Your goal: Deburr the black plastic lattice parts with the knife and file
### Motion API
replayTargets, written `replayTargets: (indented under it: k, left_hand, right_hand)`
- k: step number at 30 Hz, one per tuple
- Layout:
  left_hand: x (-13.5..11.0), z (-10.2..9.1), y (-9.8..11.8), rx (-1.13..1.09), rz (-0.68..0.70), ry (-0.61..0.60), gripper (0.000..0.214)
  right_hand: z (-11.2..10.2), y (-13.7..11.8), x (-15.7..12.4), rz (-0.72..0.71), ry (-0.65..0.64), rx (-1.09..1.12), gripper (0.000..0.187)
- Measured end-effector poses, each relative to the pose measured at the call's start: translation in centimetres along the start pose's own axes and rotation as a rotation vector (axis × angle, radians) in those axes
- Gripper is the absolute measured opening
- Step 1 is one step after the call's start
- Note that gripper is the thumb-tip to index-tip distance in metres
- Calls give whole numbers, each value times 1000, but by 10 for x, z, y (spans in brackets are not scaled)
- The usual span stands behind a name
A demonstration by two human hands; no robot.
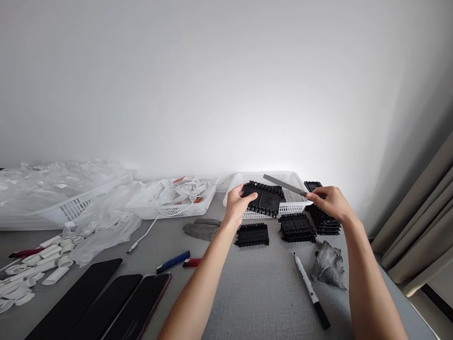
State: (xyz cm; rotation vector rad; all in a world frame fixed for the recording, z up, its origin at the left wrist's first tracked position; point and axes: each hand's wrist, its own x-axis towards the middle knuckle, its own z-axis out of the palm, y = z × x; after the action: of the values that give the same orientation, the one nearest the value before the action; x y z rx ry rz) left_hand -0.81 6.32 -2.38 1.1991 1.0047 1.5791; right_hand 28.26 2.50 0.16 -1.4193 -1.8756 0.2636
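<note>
My left hand grips the left edge of a black ribbed plastic panel and holds it up above the table, in front of a white basket. My right hand pinches the end of a flat grey metal file, which slants up and left across the panel's top edge. Below the panel, more black panels lie on the grey table: a single one, a stack and a taller stack at the right.
A marker pen and crumpled grey cloth lie at the right; another cloth lies left of centre. Blue pen, red lighter, three dark phones, white tubes, baskets with cables and plastic bags fill the left. Curtain hangs right.
</note>
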Motion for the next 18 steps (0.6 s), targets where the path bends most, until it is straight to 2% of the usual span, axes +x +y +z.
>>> replayTargets:
  k: [5, 8, 11, 18]
  left_hand:
    - [-5, 4, 3, -4, 9, -46, 40]
    - [-7, 5, 5, 24, 17, -56, 40]
    - [-8, 4, 8, 14, 10, -46, 43]
    - [-4, -2, 13, -24, -2, 2, 37]
  right_hand:
    - [15, -22, 3, -83, -117, 80, 53]
    - [22, -29, 5, -96, -136, 50, 53]
    - [19, -22, 5, -94, -131, 29, 51]
    - [-3, 10, 1, -24, -151, 71, 52]
